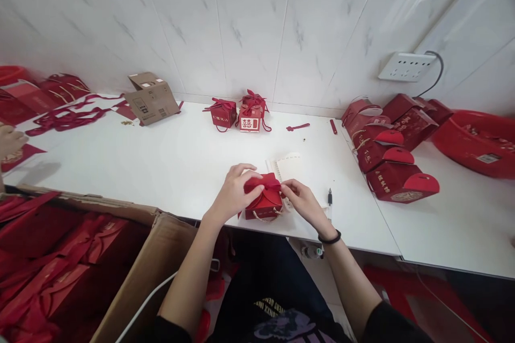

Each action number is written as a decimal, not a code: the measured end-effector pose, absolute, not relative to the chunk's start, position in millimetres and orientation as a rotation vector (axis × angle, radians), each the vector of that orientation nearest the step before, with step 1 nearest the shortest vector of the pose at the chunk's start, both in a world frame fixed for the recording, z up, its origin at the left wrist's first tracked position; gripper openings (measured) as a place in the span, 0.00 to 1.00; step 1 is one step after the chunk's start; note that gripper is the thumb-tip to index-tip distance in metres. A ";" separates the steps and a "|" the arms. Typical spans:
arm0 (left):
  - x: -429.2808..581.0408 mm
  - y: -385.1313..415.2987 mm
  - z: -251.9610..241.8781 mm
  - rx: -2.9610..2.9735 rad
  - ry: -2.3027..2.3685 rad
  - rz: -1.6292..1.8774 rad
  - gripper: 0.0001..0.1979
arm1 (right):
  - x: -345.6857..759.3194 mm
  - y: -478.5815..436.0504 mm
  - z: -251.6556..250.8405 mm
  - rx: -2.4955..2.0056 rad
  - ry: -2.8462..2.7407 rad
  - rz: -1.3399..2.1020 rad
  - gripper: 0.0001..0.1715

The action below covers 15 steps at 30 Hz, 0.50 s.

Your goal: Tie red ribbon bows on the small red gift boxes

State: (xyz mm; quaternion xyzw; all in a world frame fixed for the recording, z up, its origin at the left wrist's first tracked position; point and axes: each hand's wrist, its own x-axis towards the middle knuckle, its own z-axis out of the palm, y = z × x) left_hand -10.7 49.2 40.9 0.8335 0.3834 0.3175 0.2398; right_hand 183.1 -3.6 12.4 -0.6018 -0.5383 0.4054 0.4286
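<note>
A small red gift box [266, 201] with a red ribbon across its top sits at the near edge of the white table [181, 161]. My left hand [233, 192] is wrapped round its left side, fingers curled over the top. My right hand [300, 201] pinches the ribbon at the box's right side; a black band is on that wrist. A cream sheet of stickers [286, 165] lies just behind the box.
Two finished red boxes [241, 112] stand by the wall. A row of red boxes [386, 155] lies at right, with a red basin [478, 142] beyond. A cardboard carton of flat red boxes [60, 268] is at lower left. Another person's hand [10, 142] shows at far left.
</note>
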 end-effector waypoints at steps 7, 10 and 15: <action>-1.4 58.5 36.1 2.324 1.046 0.699 0.04 | 176.6 -15.8 18.0 -1.579 -1.283 1.033 0.16; -0.5 52.8 30.5 2.234 1.110 0.764 0.03 | 171.3 -21.6 21.3 -1.600 -1.258 1.112 0.18; 2.2 48.8 25.0 2.178 1.174 0.818 0.03 | 164.7 -30.0 26.2 -1.607 -1.253 1.156 0.19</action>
